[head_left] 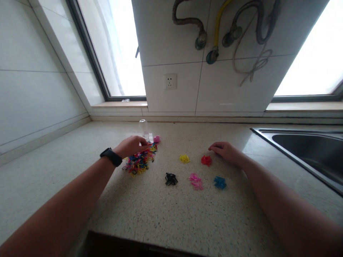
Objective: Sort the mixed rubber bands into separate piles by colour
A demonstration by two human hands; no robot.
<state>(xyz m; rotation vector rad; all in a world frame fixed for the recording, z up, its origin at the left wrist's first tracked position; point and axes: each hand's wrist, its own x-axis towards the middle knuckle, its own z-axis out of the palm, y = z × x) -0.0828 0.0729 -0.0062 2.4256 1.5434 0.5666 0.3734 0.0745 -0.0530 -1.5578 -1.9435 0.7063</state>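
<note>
My left hand (135, 145), with a dark watch at the wrist, rests over the far part of a mixed pile of coloured bands (139, 161). Its fingers are bent together at the pile; what they hold is too small to name. My right hand (224, 150) is beside a small red pile (206, 160), its fingertips pressed together just beyond it; anything between them cannot be made out. A yellow pile (184, 158) lies left of the red one. Nearer me are separate black (170, 179), pink (196, 181) and blue (220, 182) piles.
Behind my left hand stand a clear bottle (143, 127) and a pink round object (157, 139). A metal sink (311, 150) is set into the speckled counter (150, 217) at the right. Hoses and a socket (170, 81) are on the wall.
</note>
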